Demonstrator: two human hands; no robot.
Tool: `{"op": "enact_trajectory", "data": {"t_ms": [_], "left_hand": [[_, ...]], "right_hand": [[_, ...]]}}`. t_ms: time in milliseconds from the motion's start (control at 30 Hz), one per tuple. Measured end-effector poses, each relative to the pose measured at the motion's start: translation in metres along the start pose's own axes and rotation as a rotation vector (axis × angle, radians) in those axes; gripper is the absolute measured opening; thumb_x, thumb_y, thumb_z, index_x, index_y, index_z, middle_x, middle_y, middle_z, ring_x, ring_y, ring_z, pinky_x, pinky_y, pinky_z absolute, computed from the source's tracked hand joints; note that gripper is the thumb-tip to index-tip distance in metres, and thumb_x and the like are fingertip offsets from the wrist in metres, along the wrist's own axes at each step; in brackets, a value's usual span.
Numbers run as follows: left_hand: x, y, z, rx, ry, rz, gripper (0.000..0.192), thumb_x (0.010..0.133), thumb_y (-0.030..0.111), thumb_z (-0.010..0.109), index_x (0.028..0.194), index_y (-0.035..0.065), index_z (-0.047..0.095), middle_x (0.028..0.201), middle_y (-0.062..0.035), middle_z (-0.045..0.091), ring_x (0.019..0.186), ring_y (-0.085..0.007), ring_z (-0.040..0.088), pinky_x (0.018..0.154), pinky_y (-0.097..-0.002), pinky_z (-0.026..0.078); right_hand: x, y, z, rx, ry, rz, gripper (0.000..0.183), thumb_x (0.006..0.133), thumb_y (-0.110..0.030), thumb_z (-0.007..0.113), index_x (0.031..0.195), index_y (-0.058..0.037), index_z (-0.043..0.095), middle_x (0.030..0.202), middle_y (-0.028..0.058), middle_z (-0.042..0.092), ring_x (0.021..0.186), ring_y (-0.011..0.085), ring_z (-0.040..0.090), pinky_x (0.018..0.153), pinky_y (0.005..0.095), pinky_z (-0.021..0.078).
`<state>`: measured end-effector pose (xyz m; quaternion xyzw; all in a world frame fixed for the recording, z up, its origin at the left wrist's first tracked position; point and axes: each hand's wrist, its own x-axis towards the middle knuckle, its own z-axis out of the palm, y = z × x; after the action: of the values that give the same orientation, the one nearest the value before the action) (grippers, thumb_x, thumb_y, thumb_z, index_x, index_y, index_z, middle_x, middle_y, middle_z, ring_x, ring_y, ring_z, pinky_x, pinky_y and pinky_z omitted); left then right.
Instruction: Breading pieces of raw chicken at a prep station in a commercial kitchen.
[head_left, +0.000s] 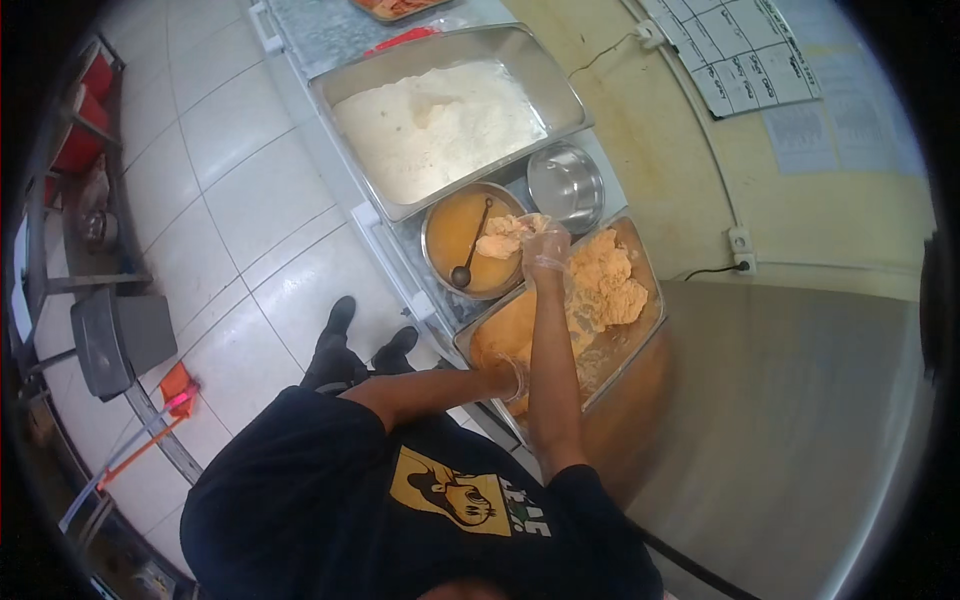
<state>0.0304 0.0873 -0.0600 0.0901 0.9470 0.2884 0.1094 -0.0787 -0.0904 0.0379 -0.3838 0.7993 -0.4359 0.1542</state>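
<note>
My right hand (548, 244), in a clear plastic glove, grips a lumpy, orange-coated piece of food (504, 235), perhaps chicken. It hangs over the right side of a round metal bowl (426, 259) of orange liquid, in which a dark ladle (463, 276) rests. Below that arm, a rectangular metal pan (651, 279) contains orange breading, with several coated pieces (609, 283) heaped at its right end. My gloved left hand (501, 367) is low at the pan's near left side, touching or just above the breading. My right forearm and the glove's folds hide its fingers.
A large steel pan of white flour (442, 142) stands beyond the bowl. Beside it sits a round steel container (566, 187). At the far end is a tray of raw-looking meat (401, 6). A steel surface (780, 420) lies right, a grey bin (124, 341) left.
</note>
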Motion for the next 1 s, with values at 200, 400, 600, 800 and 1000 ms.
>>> {"op": "enact_trajectory", "data": {"t_ms": [200, 400, 600, 800, 1000], "left_hand": [[0.054, -0.089, 0.123, -0.537, 0.462, -0.125, 0.044, 0.076, 0.023, 0.063, 0.120, 0.0212, 0.058, 0.123, -0.0021, 0.055, 0.112, -0.0282, 0.053, 0.076, -0.0546, 0.049], [0.037, -0.030, 0.054, -0.280, 0.025, -0.135, 0.049, 0.078, 0.026, 0.062, 0.125, 0.0210, 0.053, 0.125, -0.0034, 0.055, 0.115, -0.0261, 0.051, 0.084, -0.0496, 0.046], [-0.002, -0.019, -0.012, -0.079, -0.049, -0.038, 0.047, 0.080, 0.028, 0.058, 0.127, 0.0213, 0.051, 0.127, -0.0028, 0.052, 0.117, -0.0240, 0.049, 0.088, -0.0463, 0.043], [-0.010, -0.021, -0.017, -0.059, -0.051, -0.021, 0.046, 0.083, 0.030, 0.053, 0.129, 0.0217, 0.049, 0.130, -0.0021, 0.050, 0.119, -0.0218, 0.047, 0.092, -0.0430, 0.040], [-0.011, -0.022, -0.014, -0.029, -0.073, -0.019, 0.046, 0.086, 0.032, 0.049, 0.130, 0.0221, 0.047, 0.132, -0.0015, 0.047, 0.121, -0.0196, 0.045, 0.096, -0.0397, 0.037]], "right_hand": [[0.012, -0.082, 0.068, -0.389, -0.194, -0.441, 0.013, 0.069, -0.002, 0.061, 0.081, -0.0027, 0.065, 0.080, 0.0159, 0.063, 0.077, 0.0299, 0.062, 0.068, 0.0357, 0.0480], [0.005, -0.026, 0.033, -0.549, -0.164, -0.153, 0.011, 0.071, -0.005, 0.060, 0.081, -0.0003, 0.063, 0.082, 0.0189, 0.062, 0.078, 0.0334, 0.061, 0.069, 0.0391, 0.0484], [0.004, -0.024, 0.053, -0.709, -0.164, -0.394, 0.013, 0.072, -0.009, 0.061, 0.078, 0.0019, 0.063, 0.078, 0.0216, 0.062, 0.074, 0.0353, 0.062, 0.065, 0.0427, 0.0492], [0.016, -0.045, 0.069, -0.788, -0.271, -0.321, 0.016, 0.078, -0.008, 0.050, 0.076, 0.0025, 0.062, 0.080, 0.0231, 0.061, 0.078, 0.0357, 0.061, 0.068, 0.0433, 0.0497], [0.028, -0.053, 0.078, -0.773, -0.291, -0.269, 0.018, 0.081, -0.009, 0.048, 0.080, 0.0018, 0.062, 0.084, 0.0229, 0.062, 0.079, 0.0356, 0.062, 0.068, 0.0429, 0.0505]]}}
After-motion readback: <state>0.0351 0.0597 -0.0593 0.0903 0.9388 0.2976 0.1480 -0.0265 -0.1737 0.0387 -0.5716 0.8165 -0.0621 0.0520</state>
